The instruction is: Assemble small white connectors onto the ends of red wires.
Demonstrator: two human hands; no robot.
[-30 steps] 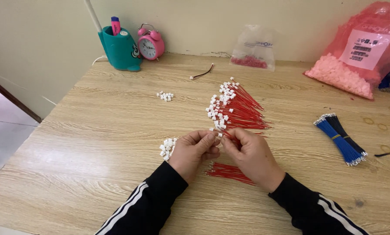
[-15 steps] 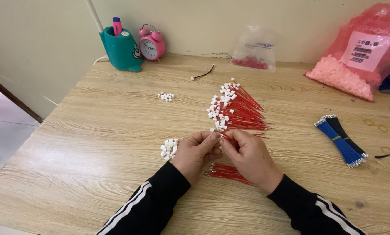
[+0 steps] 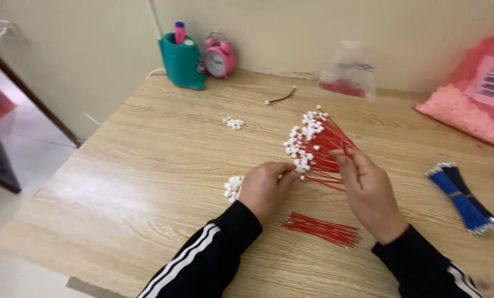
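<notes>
Wooden table (image 3: 148, 165), pale grain, takes up most of the view; cream wall behind, doorway and tiled floor off to the left

Pink bag of small parts (image 3: 467, 105) at far right by the wall; smaller clear bag (image 3: 349, 72) with red contents mid-back. Teal pen holder (image 3: 182, 60) and pink alarm clock (image 3: 220, 57) pushed to the back edge, seemingly to keep the middle free

Fan of red wires with white connectors (image 3: 313, 143) lies centre, white ends all toward the left, likely so finished pieces stack the same way. Right hand (image 3: 368, 190) rests on the fan's near edge, fingers pressed together and slightly curled over the wires, thumb against them; whether it pinches one wire I cannot tell

Left hand (image 3: 264, 187) just beside the connector ends, fingers curled in toward the thumb, apparently pinching something small; the item itself is hidden

Bare red wires (image 3: 321, 229) lie between the forearms, near at hand. Blue wire bundle (image 3: 462, 196) set apart at right. White connector heap (image 3: 233, 187) touches the left hand's outer side, within easy reach; a smaller cluster (image 3: 234, 123) and one stray lead (image 3: 280, 98) sit farther back
</notes>
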